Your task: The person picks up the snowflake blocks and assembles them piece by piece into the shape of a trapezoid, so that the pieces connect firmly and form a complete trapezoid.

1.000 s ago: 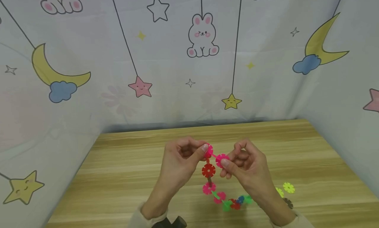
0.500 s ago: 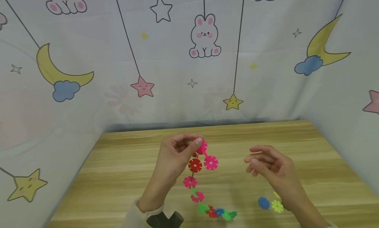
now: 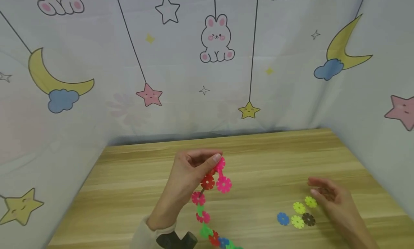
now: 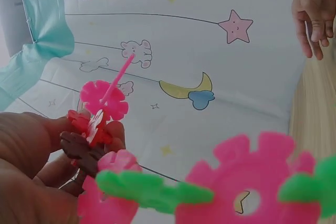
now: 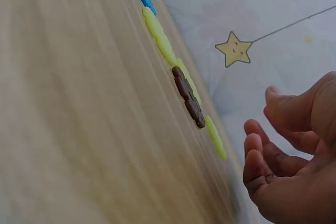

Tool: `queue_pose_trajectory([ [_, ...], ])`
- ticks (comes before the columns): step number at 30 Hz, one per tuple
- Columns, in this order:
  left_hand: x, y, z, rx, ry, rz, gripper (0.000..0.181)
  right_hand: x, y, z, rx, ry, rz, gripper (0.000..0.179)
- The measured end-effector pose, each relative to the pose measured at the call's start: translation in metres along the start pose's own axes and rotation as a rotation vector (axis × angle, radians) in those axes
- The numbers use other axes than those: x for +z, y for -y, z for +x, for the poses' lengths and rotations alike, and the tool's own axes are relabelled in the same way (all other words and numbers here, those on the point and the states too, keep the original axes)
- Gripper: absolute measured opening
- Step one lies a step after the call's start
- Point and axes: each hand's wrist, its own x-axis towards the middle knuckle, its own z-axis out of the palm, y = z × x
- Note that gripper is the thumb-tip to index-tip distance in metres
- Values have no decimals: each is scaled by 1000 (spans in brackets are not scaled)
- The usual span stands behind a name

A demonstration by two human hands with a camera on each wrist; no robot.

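Observation:
My left hand (image 3: 191,180) pinches a pink snowflake disc (image 3: 220,164) at the top of a linked chain. From it hang another pink disc (image 3: 224,184) and a red disc (image 3: 207,182). Below, the chain runs on through pink, green, red and blue discs, down past the lower edge of the head view. In the left wrist view, a green disc (image 4: 152,190) is slotted into a large pink disc (image 4: 247,182) close to the camera. My right hand (image 3: 336,206) holds nothing, its fingers loosely bent, just right of a yellow disc (image 3: 311,202).
Loose discs lie on the wooden table (image 3: 136,177) at the right: a blue disc (image 3: 283,218), a dark brown disc (image 3: 308,219) and several yellow ones. Behind the table hangs a printed white cloth (image 3: 181,62), with more cloth at both sides.
My right hand has let go of the lower pink disc and moved right and down toward the loose discs. The left hand keeps its pinch; the chain has swung left.

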Motion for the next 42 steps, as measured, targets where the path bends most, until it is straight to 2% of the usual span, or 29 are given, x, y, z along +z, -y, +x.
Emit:
queue_pose_trajectory([
  [2, -2, 1, 0, -12, 8, -9, 25, 1, -8, -2, -1, 17, -35, 42],
  [4, -4, 1, 0, -17, 16, -18, 26, 2, -13, -3, -35, 17, -71, 40],
  [9, -6, 2, 0, -11, 36, -34, 28, 9, -12, -3, -128, -35, -287, 46],
  [12, -7, 4, 1, -6, 42, -39, 27, 12, -8, -2, -107, -34, -393, 48],
  [15, -6, 5, 1, -21, 38, -28, 25, 11, -4, -2, -61, -7, -425, 44],
  [18, -5, 5, 2, -41, 34, 14, 23, 12, 0, -2, -42, -13, -440, 33],
  [21, -4, 4, 1, -53, 35, 55, 21, 14, 6, -2, -38, -25, -418, 24],
  [24, -2, 3, 1, -50, 34, 72, 21, 21, 19, -3, -64, -68, -312, 24],
  [26, -2, 2, 0, -43, 38, 84, 21, 29, 30, -3, -126, -106, -221, 20],
  [29, -2, 1, -1, -25, 43, 114, 22, 44, 47, -2, -263, -149, -96, 14],
  [32, -2, 0, -2, -13, 43, 148, 21, 55, 66, 3, -380, -148, -62, 25],
  [36, -3, -1, -2, -4, 28, 162, 20, 67, 97, 10, -495, -109, -40, 39],
  [39, -4, -1, -3, 6, 9, 159, 20, 74, 118, 16, -579, -84, 14, 40],
  [42, -4, -1, -3, 14, -16, 160, 21, 83, 137, 20, -624, -80, 75, 34],
])
